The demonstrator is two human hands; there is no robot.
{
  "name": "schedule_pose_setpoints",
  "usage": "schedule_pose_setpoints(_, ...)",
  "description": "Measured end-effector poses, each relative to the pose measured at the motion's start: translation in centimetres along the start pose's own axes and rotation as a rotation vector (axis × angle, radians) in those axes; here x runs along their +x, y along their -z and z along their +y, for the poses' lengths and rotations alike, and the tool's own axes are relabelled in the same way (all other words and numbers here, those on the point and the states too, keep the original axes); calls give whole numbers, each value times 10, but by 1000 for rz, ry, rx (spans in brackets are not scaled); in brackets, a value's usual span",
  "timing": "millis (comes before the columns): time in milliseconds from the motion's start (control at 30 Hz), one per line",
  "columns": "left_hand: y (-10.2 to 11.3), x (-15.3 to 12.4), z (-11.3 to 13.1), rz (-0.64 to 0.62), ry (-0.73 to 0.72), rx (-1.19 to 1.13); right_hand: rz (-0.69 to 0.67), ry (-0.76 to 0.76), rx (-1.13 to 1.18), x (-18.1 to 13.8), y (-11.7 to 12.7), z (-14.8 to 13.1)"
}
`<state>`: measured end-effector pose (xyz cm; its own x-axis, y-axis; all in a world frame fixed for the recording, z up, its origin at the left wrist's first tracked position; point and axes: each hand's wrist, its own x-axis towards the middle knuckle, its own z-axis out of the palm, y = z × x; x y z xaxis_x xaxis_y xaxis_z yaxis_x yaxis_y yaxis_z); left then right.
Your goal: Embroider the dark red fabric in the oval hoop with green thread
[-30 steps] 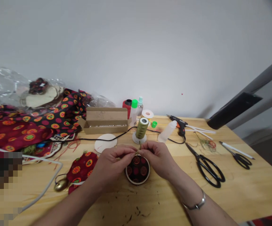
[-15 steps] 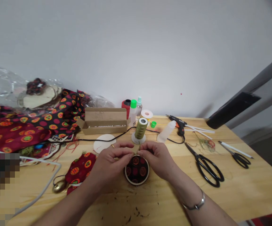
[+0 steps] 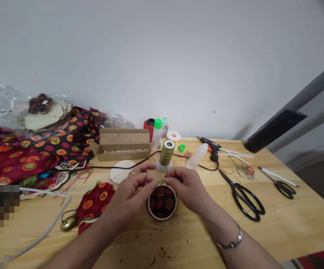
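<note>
A small round piece (image 3: 162, 202), dark patterned fabric inside a pale rim, lies on the table between my hands. A thin thread or cord (image 3: 160, 182) runs at its top edge. My right hand (image 3: 185, 186) pinches this thread between thumb and forefinger. My left hand (image 3: 136, 188), with a ring on one finger, is closed at thumb and forefinger on the thread's other side; its remaining fingers are loosely bent. Just beyond my fingertips stands an olive thread spool (image 3: 167, 154) on a white base.
Red patterned fabric (image 3: 96, 201) and a brass bell (image 3: 69, 223) lie left. An open cardboard box (image 3: 124, 148), a white bottle (image 3: 198, 156) and a glue gun (image 3: 211, 145) stand or lie behind. Large scissors (image 3: 242, 196) and small scissors (image 3: 281, 186) are right. Fabric (image 3: 52, 142) is piled far left.
My left hand has drawn slightly left, away from my right fingertips, widening the gap with thread across it. My right hand keeps its pinch. The whole view has shifted slightly.
</note>
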<state>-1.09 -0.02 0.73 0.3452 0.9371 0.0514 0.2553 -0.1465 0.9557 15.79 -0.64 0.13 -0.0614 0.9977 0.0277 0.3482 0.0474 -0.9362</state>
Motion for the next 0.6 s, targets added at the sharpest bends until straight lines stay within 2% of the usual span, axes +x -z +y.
schedule_pose_setpoints(267,-6,-7,-7,145,-239,172,62,-36,96,4,-1,-1)
schedule_pose_setpoints(600,-20,-12,-8,145,-350,313,79,-102,153,3,1,-11)
